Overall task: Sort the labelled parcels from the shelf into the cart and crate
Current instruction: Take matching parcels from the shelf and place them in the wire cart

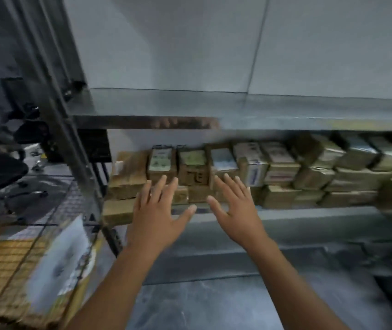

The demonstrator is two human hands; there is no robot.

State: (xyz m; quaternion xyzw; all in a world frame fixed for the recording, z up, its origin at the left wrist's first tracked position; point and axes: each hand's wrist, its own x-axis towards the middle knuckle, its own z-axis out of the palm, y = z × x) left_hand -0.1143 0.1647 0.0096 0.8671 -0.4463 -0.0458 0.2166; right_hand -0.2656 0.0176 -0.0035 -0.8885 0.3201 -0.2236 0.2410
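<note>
Left of the shelf [321, 213] stands the wire cart [11, 263], with a white-labelled parcel [63, 263] lying in it; no crate can be made out. In front of the shelf, the left hand [159, 217] is open and holds nothing, its fingers [160, 189] spread. It reaches towards a green-labelled parcel [161, 163] at the shelf's left end, though blur hides whether it touches. Next along the shelf, a brown parcel with dark marking [193, 173] sits in line with the gap between the hands. The right hand [235, 215] is likewise open and empty, reaching towards a pale-labelled parcel [223, 160]. Further right on the shelf, stacked parcels [309, 172] run on in tight rows. The step looks like choosing the next parcel: read its label first, clasp one box from both sides, and draw it straight out so the neighbours do not topple
</note>
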